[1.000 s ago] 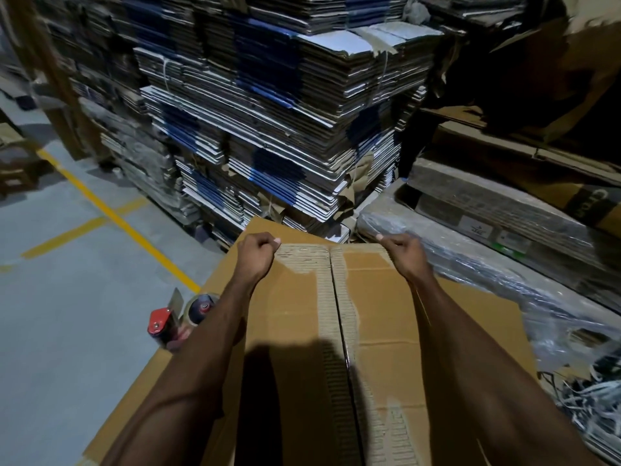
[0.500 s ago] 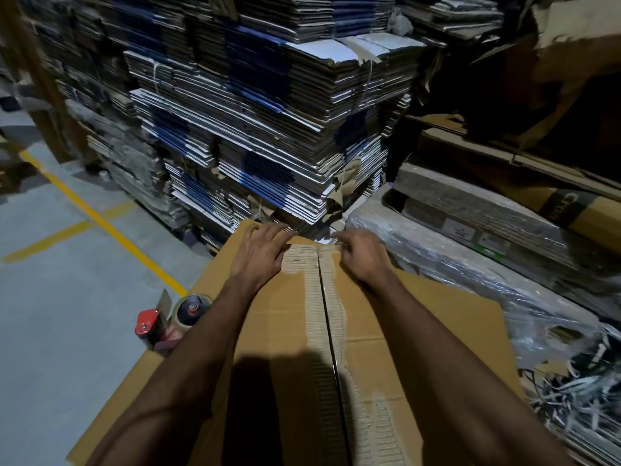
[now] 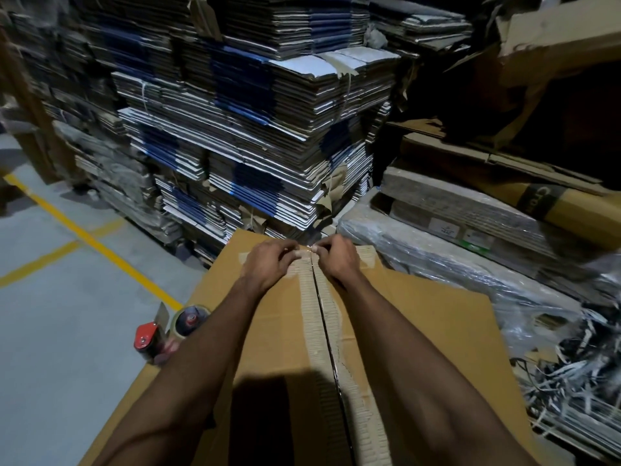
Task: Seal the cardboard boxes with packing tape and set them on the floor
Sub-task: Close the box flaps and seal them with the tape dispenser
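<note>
Cardboard box [image 3: 275, 334] atop flat cardboard; both hands' fingers [image 3: 291, 253] curled, pinching far seam edge; grey floor [image 3: 67, 331].

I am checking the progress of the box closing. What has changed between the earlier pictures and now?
Both hands moved inward along the far edge of the box. The left hand and the right hand were apart over the two flaps; now they almost meet at the middle seam, fingers curled on the edge. The tape dispenser stayed at the left of the box, untouched.
</note>
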Tool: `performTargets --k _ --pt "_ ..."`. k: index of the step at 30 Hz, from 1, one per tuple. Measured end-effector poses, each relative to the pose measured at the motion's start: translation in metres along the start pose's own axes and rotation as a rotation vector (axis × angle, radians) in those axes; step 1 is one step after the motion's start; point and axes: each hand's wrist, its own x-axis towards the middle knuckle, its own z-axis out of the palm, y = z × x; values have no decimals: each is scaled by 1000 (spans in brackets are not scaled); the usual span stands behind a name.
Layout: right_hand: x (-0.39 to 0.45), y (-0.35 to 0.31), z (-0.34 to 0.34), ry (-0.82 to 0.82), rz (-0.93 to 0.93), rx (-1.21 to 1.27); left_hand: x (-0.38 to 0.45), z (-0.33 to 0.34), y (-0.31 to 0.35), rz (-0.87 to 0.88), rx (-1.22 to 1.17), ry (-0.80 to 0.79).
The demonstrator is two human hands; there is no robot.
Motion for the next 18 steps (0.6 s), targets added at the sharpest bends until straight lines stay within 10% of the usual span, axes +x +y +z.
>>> performTargets --k 18 --pt "5 66 -52 -174 10 -224 4 10 9 -74 -51 -19"
